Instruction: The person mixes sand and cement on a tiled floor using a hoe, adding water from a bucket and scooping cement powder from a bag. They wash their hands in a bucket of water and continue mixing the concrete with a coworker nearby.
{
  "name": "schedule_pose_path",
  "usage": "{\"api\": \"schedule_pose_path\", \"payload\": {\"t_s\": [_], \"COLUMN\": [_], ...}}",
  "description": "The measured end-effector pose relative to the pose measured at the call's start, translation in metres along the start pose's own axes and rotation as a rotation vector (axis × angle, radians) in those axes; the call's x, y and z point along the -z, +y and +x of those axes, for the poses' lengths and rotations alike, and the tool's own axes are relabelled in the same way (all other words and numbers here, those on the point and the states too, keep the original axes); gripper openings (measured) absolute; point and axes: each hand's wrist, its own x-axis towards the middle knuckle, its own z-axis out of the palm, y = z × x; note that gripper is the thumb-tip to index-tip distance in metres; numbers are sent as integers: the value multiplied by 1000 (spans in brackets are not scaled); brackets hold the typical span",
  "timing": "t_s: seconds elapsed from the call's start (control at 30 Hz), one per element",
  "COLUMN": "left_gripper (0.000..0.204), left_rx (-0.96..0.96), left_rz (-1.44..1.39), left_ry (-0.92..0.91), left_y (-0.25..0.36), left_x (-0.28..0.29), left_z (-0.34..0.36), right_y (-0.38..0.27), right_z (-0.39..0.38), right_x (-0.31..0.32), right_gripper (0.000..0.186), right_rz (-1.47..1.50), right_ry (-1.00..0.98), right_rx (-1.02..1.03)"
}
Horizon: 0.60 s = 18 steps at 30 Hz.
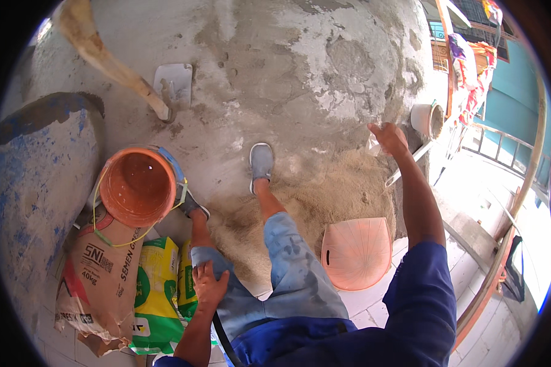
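My right hand [390, 138] is stretched out ahead and to the right, above the far edge of a sand heap [324, 189]. Its fingers are closed around a small whitish, partly see-through thing [373, 145], too small to name. A pale bar or handle [408, 164] lies just beyond that wrist, beside a white pail [422, 117]. My left hand [209, 284] rests on my left thigh with its fingers apart, holding nothing. Below the sand lies a pinkish-orange, shell-shaped pan [357, 254] with a slot in its edge.
At the left stand an orange bucket [138, 186], a brown paper cement sack [101, 269] and a green-and-yellow sack [156, 287]. A wooden pole [119, 64] slants near a flat pale plate [179, 79]. Wooden rails [496, 269] and a metal railing [502, 147] edge the right side.
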Motion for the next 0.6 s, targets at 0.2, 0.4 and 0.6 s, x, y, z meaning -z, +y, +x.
{"api": "schedule_pose_path", "payload": {"t_s": [0.2, 0.4, 0.6], "left_gripper": [61, 57, 55], "left_rx": [126, 151, 135], "left_rz": [57, -21, -117], "left_ry": [-88, -79, -26], "left_y": [9, -26, -58], "left_x": [35, 35, 43], "left_z": [9, 2, 8], "right_y": [-157, -376, -519], "right_z": [-194, -311, -289], "right_x": [-84, -251, -378], "right_gripper": [49, 38, 48], "right_rz": [966, 1055, 886], "right_ry": [-629, -807, -778], "right_rx": [413, 723, 490]}}
